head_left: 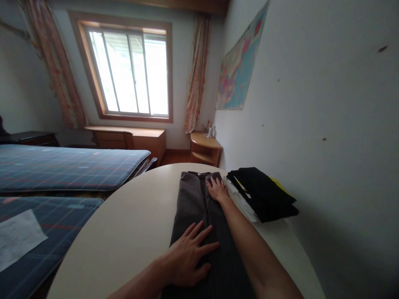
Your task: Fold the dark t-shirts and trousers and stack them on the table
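A long dark grey garment (190, 203) lies flat on the round cream table (124, 232), with its narrow end away from me. A small pale label shows at its far edge; the near end runs out of view. My left hand (191, 253) rests palm down on the nearer part, fingers spread. Farther up, my right hand (217, 189) lies on the top right corner of the garment with its fingers stretched out. Neither hand grips the cloth. Whether the garment is trousers or a top, I cannot tell.
Right of the garment, a stack of folded black clothes (262, 193) with white and yellow layers sits by the wall. Plaid mattresses (68, 166) are on the left, the nearer one bearing a paper sheet (21, 236). A corner shelf (205, 141) stands beyond the table.
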Demonstrator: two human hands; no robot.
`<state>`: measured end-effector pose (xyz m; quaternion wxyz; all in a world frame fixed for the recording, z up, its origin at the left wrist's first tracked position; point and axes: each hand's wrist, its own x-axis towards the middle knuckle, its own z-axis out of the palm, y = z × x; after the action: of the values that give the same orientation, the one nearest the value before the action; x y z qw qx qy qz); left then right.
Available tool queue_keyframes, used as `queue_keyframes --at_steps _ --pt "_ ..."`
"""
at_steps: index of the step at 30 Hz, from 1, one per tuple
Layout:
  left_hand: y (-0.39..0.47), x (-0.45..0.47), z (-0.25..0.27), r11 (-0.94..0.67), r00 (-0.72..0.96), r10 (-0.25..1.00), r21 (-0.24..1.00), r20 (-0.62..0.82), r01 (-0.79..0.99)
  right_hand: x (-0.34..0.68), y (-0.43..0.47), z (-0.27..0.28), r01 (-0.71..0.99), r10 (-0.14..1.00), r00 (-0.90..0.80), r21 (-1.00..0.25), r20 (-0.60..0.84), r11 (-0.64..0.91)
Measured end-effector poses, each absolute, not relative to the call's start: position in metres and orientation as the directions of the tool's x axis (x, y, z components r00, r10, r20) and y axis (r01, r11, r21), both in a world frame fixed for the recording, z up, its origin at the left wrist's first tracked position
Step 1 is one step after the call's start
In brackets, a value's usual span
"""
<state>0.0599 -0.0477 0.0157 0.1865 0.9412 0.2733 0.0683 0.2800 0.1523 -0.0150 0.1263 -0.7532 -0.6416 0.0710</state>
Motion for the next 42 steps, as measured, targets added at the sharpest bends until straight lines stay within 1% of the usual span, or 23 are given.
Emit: queue_keyframes --at_steps 3,6,9,12,14,20,23,26,29,32,37,42 --pt "-0.047 0.060 0.016 -0.777 0.841 0.540 0.394 0.016 0.491 0.289 0.161 -0.018 0.949 0.988 0.157 -0.278 0.011 -0.148" --pt "-0.046 0.060 0.016 -0.777 0.843 0.537 0.397 0.015 0.488 0.290 0.166 -0.017 0.948 0.986 0.167 -0.279 0.024 -0.154" --pt "-0.046 0.060 0.017 -0.777 0.845 0.535 0.400 0.009 0.487 0.281 0.169 -0.010 0.948 0.981 0.178 -0.282 0.077 -0.149" --pt "-0.046 0.061 0.020 -0.766 0.841 0.540 0.410 -0.004 0.495 0.263 0.171 -0.003 0.951 0.976 0.148 -0.294 0.158 -0.097" --pt "-0.047 0.060 0.021 -0.761 0.839 0.544 0.415 -0.011 0.499 0.250 0.173 -0.001 0.949 0.973 0.138 -0.306 0.183 -0.077" --pt "-0.046 0.060 0.019 -0.765 0.842 0.540 0.416 -0.001 0.491 0.226 0.181 -0.003 0.919 0.971 0.192 -0.373 0.144 -0.127" --pt "-0.046 0.062 0.021 -0.761 0.842 0.538 0.418 -0.018 0.496 0.222 0.185 -0.002 0.896 0.968 0.217 -0.420 0.129 -0.145" --pt "-0.046 0.062 0.023 -0.757 0.841 0.540 0.418 -0.033 0.502 0.220 0.187 0.001 0.880 0.974 0.189 -0.461 0.125 -0.112" --pt "-0.045 0.061 0.020 -0.761 0.845 0.535 0.432 -0.004 0.484 0.221 0.189 0.004 0.880 0.985 0.117 -0.473 0.130 -0.042" --pt "-0.045 0.059 0.014 -0.766 0.848 0.528 0.452 0.036 0.457 0.222 0.188 0.003 0.896 0.988 0.076 -0.444 0.133 -0.009" --pt "-0.044 0.058 0.012 -0.767 0.847 0.529 0.454 0.047 0.453 0.225 0.178 -0.005 0.942 0.993 0.033 -0.335 0.110 0.006" --pt "-0.045 0.059 0.016 -0.762 0.844 0.535 0.450 0.033 0.465 0.224 0.162 0.007 0.964 0.982 -0.062 -0.243 0.177 0.104"
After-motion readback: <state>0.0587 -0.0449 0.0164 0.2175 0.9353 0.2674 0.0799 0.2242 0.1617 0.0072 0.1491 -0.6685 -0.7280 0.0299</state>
